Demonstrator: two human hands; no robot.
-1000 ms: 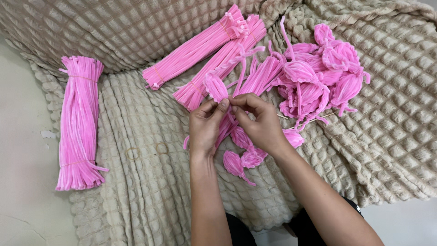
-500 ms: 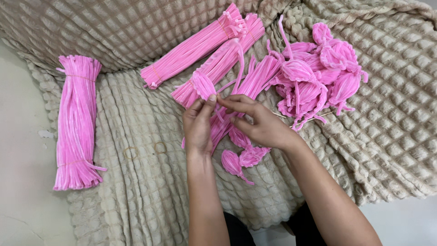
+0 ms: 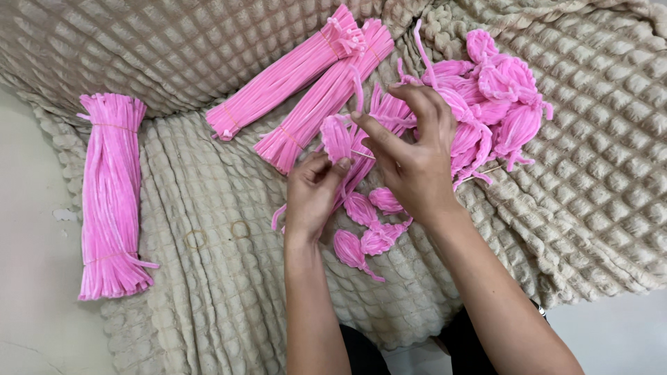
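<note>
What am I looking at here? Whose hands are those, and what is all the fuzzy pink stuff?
There is no machine here, just a person at work. The picture comes from a camera worn on their head, looking down, so you see the hands as they do.

The left hand pinches a looped pink petal made of fuzzy wire. The right hand touches the same piece from the other side.

Everything lies on a bumpy beige blanket. Two tied bundles of straight pink fuzzy wires lie at the top, and another bundle lies far left. On the right is a pile of finished petals, with a few loose petals below the hands. Two small rubber bands lie on the blanket.
</note>
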